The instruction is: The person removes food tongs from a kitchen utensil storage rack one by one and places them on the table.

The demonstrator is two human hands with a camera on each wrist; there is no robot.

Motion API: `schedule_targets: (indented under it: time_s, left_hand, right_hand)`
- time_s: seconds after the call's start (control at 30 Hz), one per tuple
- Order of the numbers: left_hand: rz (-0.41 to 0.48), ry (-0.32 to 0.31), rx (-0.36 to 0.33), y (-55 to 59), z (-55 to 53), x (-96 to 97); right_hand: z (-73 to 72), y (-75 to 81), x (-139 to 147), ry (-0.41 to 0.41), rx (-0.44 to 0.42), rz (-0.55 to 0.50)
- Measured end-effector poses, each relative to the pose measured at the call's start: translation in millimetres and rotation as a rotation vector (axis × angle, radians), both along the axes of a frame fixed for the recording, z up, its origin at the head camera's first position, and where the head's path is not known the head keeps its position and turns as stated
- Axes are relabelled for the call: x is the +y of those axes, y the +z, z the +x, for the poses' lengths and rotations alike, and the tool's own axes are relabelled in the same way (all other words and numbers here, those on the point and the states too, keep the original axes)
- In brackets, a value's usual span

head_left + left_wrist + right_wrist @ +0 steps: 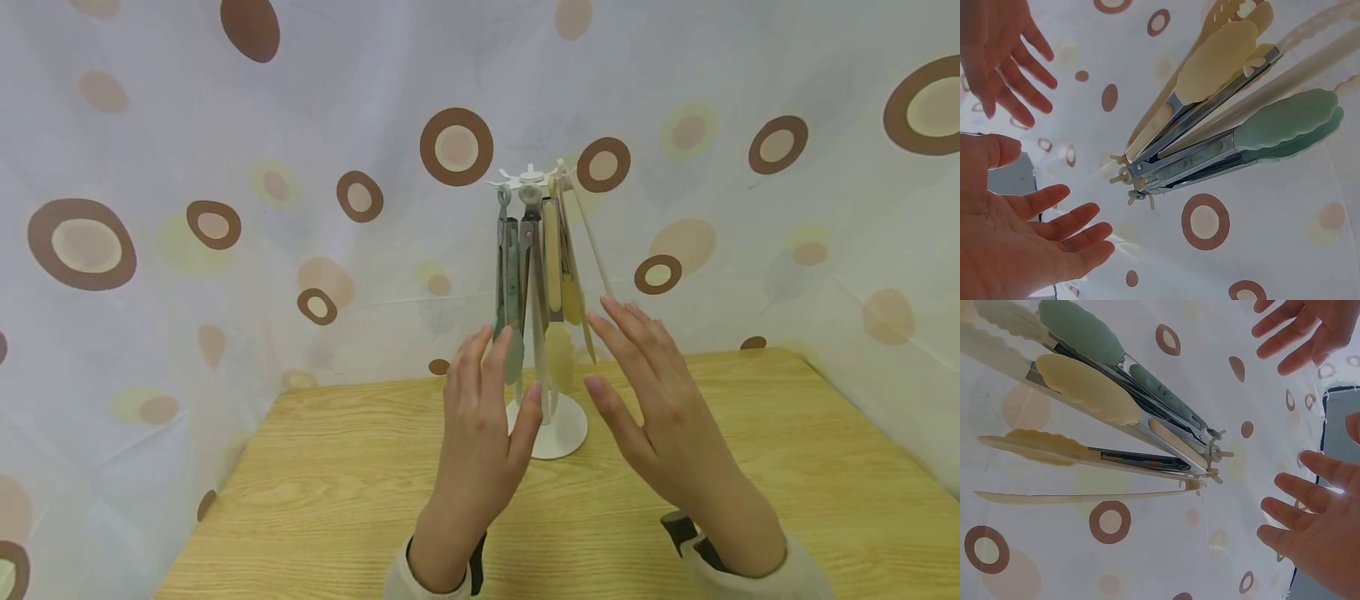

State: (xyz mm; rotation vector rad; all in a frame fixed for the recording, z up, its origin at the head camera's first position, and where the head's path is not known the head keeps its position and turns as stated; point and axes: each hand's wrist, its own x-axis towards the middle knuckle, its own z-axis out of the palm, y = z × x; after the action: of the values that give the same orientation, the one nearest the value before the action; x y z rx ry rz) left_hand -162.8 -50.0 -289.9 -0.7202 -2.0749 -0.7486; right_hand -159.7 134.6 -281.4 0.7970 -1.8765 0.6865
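Left hand [480,425] and right hand [671,417] both raised, reaching in from the bottom edge, fingers loosely extended, thumbs out to the side; grips wide, nothing in either; just beyond, a white utensil rack [562,437] stands on the wood table [337,492], hung with green tongs [513,267] and yellow tongs [558,358]; head view overlaps left fingertips with green tongs, left wrist view shows them apart; it also shows a slotted utensil [1207,31] behind the yellow tongs; patterned cloth [300,125] at back.
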Motion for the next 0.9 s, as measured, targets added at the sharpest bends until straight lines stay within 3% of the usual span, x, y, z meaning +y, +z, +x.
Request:
schedule_targets:
  time_s: [0.23,0.63,0.9]
  left_hand:
    - [0.001,-0.003,0.000,1.4,-2.1,-0.9]
    - [0.014,-0.011,0.043,6.5,-7.5,-1.6]
    - [0.020,-0.016,0.054,7.6,-8.2,-0.2]
  right_hand:
    - [-2.8,1.3,-2,-0.002,-0.004,0.007]
    - [-10.1,8.8,-5,0.034,0.086,-0.018]
    - [-13.6,12.6,-6,0.034,0.095,-0.034]
